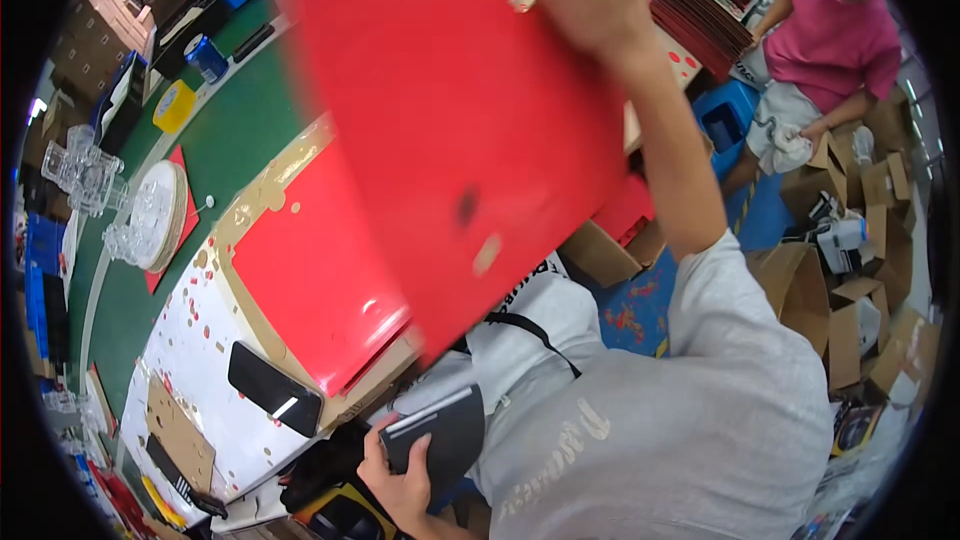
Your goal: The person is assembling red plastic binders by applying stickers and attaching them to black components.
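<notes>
My right hand (590, 0) is raised at the top, gripping the edge of a large red sheet (470, 120). The sheet is blurred and shows a dark spot and a tan spot near its lower part. Low in the view, my left hand (398, 480) holds a flat dark grey block-like thing (440, 440) with pale stripes along one edge; its kind is unclear. On the table between them lies a stack of red sheets (310, 270) over tan cardboard (270, 190). Beside the stack rests a black phone (275, 388).
Small red and tan round scraps are scattered over the white surface (190, 340). A green mat (245, 110) holds a white round piece (160, 215), tape (174, 107) and a blue can (205, 58). At right, a co-worker in pink (835, 30) sits near cardboard boxes (790, 290).
</notes>
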Available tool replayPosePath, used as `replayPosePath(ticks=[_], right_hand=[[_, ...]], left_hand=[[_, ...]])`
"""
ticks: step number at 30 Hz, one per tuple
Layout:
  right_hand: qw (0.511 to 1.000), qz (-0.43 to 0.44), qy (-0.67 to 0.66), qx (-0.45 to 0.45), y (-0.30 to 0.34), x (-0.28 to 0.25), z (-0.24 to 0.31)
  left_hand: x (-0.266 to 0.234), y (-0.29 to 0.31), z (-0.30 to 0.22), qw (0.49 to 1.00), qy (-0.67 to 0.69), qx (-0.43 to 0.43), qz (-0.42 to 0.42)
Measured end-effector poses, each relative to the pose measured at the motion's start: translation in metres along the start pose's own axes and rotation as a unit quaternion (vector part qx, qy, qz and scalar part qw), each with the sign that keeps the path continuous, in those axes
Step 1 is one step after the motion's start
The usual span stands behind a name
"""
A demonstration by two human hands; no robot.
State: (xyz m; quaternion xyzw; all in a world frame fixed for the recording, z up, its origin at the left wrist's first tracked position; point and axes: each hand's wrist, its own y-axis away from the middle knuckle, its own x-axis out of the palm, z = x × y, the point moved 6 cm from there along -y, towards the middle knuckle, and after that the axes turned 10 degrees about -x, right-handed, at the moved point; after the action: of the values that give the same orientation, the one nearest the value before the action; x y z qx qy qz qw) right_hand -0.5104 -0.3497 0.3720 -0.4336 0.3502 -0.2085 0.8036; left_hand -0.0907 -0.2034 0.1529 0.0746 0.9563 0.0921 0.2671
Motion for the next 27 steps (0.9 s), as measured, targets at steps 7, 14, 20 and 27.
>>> replayPosePath(ticks=[7,14,20,27], right_hand=[[0.901,0.198,0.384,-0.034,0.073,-0.063,-0.225],[0.852,0.292,0.431,-0.047,0.143,-0.033,-0.265],[0.978,0.201,-0.057,-0.015,0.120,0.076,-0.045],[0.889,0.331,-0.267,-0.172,0.164,0.116,0.106]], left_hand=[[-0.030,-0.013,-0.020,0.992,0.128,0.011,-0.003],[-0.004,-0.044,-0.080,0.971,0.235,0.031,0.013],[0.018,-0.068,-0.078,0.963,0.268,-0.002,0.015],[0.010,-0.062,-0.081,0.972,0.235,-0.022,-0.009]])
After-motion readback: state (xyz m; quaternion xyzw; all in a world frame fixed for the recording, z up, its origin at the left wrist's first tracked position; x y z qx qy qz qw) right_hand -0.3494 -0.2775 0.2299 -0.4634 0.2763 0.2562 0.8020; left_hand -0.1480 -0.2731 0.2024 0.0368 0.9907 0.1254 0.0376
